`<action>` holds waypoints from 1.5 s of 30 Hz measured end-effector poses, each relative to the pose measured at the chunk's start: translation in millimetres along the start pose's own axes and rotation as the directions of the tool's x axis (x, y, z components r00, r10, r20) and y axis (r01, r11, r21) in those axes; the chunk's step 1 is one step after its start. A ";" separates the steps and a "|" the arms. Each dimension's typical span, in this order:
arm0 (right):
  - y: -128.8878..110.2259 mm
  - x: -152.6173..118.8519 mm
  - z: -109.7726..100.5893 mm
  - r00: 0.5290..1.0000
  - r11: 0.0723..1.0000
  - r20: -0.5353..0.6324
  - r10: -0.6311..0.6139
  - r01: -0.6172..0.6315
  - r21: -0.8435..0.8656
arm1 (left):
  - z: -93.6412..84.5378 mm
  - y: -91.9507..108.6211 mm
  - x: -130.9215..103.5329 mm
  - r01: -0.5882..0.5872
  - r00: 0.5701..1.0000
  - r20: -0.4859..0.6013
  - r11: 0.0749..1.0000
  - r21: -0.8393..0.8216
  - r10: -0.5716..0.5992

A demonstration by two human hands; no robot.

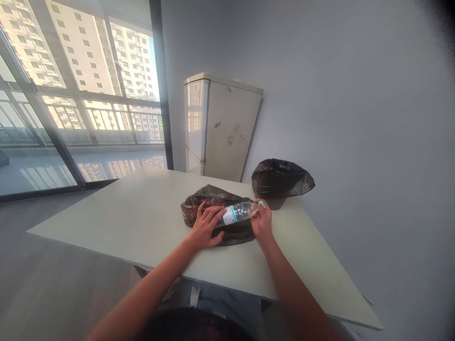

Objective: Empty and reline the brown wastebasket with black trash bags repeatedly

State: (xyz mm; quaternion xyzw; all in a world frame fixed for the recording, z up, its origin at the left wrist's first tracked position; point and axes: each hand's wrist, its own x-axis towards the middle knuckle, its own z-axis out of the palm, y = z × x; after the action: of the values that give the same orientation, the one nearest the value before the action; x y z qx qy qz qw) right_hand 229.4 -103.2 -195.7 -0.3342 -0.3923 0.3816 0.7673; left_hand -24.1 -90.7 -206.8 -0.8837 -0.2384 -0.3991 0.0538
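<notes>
A clear plastic bottle [243, 211] with a white and teal label lies slanted over a dark plastic bag [234, 235] on the white table. My right hand [263, 223] is closed around the neck end of the bottle, right by its teal cap [261, 204]. At the other end, my left hand [207, 226] has its fingers over the bottle's base and its thumb below, hiding that end. The fingers of this hand also reach across the bag. Some red shows through the bag near the left fingertips; what it is cannot be made out.
A black bag-lined bin [277, 182] stands at the table's back right edge, just beyond my right hand. The white table [142, 218] stretches to the left. Behind it are a fridge [227, 128], a grey wall and glass sliding doors [88, 94].
</notes>
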 end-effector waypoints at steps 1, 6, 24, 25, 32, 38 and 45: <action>-0.2 -0.6 -0.4 1.000 1.000 0.023 0.006 -0.007 0.009 | 2.0 1.8 0.8 0.028 0.999 -0.037 0.999 0.034 -0.027; -4.2 -7.1 -2.8 0.989 1.000 0.146 0.021 -0.024 0.018 | 7.6 11.2 5.1 0.161 0.977 -0.173 0.965 0.206 -0.126; 36.8 5.9 -9.8 0.945 0.494 0.318 0.080 0.240 -0.836 | -79.5 -193.4 -29.9 0.914 0.369 -0.419 0.406 0.001 -0.830; 38.9 9.4 -13.2 0.954 0.466 0.298 0.045 0.244 -0.851 | -77.7 -205.2 -38.2 0.924 0.348 -0.416 0.382 0.000 -0.840; 44.6 30.0 -40.9 0.960 0.335 0.239 -0.146 0.275 -0.901 | -59.1 -235.5 -69.2 0.930 0.334 -0.393 0.368 -0.012 -0.857; 60.3 34.4 -51.0 0.934 0.257 0.337 -0.119 0.356 -0.898 | -59.7 -235.4 -64.4 0.917 0.341 -0.448 0.397 -0.033 -0.826; 84.1 38.7 -54.5 0.923 0.216 0.384 -0.027 0.380 -0.899 | -41.2 -176.5 -42.5 0.554 0.706 -0.370 0.797 -0.241 -0.603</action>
State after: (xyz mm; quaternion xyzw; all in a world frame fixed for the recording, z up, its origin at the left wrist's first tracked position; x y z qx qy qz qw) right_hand 264.4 -41.2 -276.1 -0.6183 -0.6894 -0.0012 0.3775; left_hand -158.2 36.9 -226.9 -0.6553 -0.4630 -0.5924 -0.0728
